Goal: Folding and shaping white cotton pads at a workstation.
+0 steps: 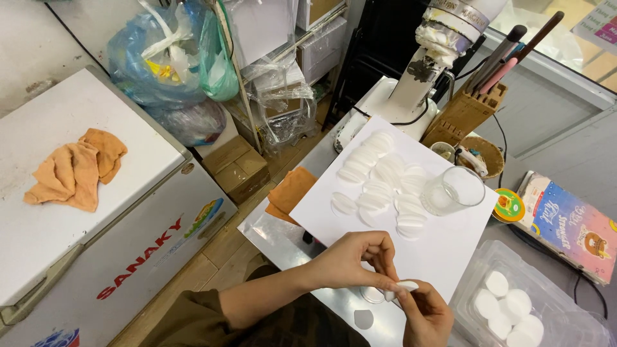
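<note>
My left hand (352,261) and my right hand (427,315) meet low in the view over a metal counter. Together they pinch a small white round lid (406,285) between the fingertips. Just beyond them a white board (443,247) carries several white round lids (385,183) laid in overlapping rows and an empty clear glass (454,190). A clear plastic tub (475,279) with more white round pieces (511,310) sits to the right of my right hand. Two thin round discs (364,318) lie on the counter under my hands.
A white chest freezer (77,218) with an orange cloth (76,168) stands at left. Bags (168,58) and cardboard boxes (236,168) fill the floor gap. Behind the board are a white machine (418,71), a wooden knife block (464,110), a small basket (483,154) and a colourful packet (569,225).
</note>
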